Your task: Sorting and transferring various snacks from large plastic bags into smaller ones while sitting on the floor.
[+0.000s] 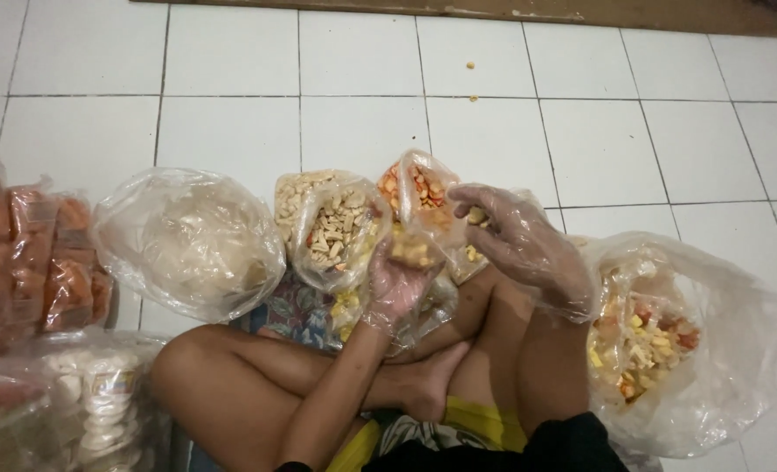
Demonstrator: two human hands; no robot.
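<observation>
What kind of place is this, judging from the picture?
Probably a home floor used for packing snacks by hand, not a factory. The person sits cross-legged on white floor tiles, with open plastic bags of crackers and mixed snacks around, both hands in thin plastic gloves.

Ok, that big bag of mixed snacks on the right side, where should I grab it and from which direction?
Probably take the big bag by the loose plastic of its open rim at the upper left, coming down from above. The mouth gapes toward the right hand and the snacks lie loose inside, so gathering the rim and lifting upward should keep them in. Gripping low on the thin sides could tip them out.
</observation>
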